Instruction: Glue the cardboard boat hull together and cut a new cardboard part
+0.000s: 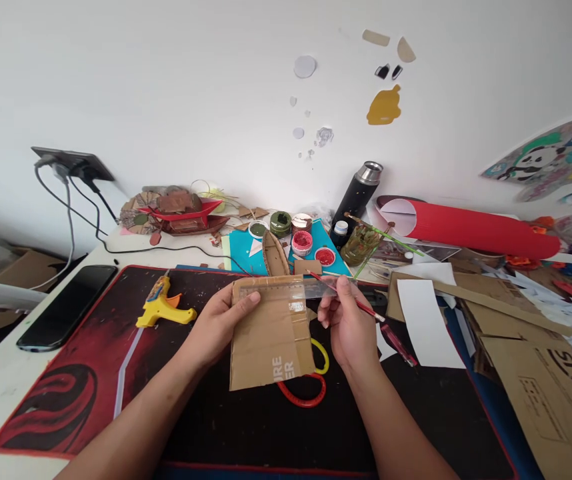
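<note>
My left hand [221,323] grips the left edge of a brown cardboard piece [271,340], held up over the black and red desk mat [91,353]. A clear plastic ruler [291,288] lies along the top edge of the cardboard. My right hand [349,320] pinches the ruler's right end and also holds a thin red pencil [366,308] that points up and left. Red and yellow scissors handles [311,387] peek out below the cardboard.
A yellow glue gun [163,307] and a black phone [69,305] lie to the left. Paint pots [302,241], a small cardboard boat [275,257], a black flask [359,193] and a red paper roll [476,230] stand behind. White paper [429,320] and cardboard sheets [541,380] cover the right.
</note>
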`<action>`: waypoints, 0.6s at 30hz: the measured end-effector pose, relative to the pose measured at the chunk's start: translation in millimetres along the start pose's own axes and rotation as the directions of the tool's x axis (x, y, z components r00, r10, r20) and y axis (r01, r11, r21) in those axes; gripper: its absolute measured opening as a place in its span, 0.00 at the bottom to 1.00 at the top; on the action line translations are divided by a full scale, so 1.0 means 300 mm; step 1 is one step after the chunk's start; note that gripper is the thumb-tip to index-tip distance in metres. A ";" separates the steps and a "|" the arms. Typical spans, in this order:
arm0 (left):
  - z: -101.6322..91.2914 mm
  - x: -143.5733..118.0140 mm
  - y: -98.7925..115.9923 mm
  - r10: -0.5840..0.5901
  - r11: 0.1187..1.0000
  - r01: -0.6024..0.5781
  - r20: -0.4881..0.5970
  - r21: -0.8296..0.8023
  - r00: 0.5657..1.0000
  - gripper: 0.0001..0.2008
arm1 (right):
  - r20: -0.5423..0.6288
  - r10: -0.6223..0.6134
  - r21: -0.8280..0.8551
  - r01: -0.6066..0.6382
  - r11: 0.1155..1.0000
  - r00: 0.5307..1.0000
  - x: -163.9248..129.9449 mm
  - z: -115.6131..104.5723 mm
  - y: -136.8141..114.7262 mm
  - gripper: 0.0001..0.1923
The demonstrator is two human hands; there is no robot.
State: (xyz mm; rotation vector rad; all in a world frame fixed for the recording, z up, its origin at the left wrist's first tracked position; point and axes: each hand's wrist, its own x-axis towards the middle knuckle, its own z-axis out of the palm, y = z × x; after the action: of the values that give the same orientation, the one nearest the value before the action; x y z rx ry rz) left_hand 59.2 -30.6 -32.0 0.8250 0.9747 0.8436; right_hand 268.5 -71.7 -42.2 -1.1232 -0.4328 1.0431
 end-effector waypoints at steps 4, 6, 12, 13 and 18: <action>0.005 -0.002 0.006 0.009 1.000 -0.009 -0.003 0.004 1.000 0.21 | 0.004 0.007 -0.009 -0.007 1.000 1.000 -0.002 0.000 0.004 0.26; 0.004 -0.001 0.005 0.015 1.000 -0.015 -0.005 -0.004 1.000 0.21 | 0.002 0.008 -0.011 -0.008 1.000 1.000 -0.002 0.000 0.004 0.26; -0.002 0.006 0.000 0.022 1.000 -0.022 -0.009 -0.009 1.000 0.20 | 0.019 0.007 -0.038 -0.007 0.999 1.000 -0.002 0.000 0.001 0.26; -0.002 0.007 -0.001 0.026 1.000 -0.026 -0.010 -0.009 1.000 0.20 | 0.020 0.009 -0.042 -0.008 0.999 1.000 -0.002 -0.002 0.002 0.26; -0.001 0.010 -0.005 0.044 0.999 -0.044 -0.014 -0.005 0.999 0.19 | 0.017 0.016 -0.052 -0.015 0.999 1.000 0.000 -0.008 0.012 0.26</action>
State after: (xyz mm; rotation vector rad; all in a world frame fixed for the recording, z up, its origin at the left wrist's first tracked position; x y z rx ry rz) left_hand 60.2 -28.4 -34.4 0.8394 0.9687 0.8903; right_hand 268.6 -72.6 -46.2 -1.1655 -0.4679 1.0614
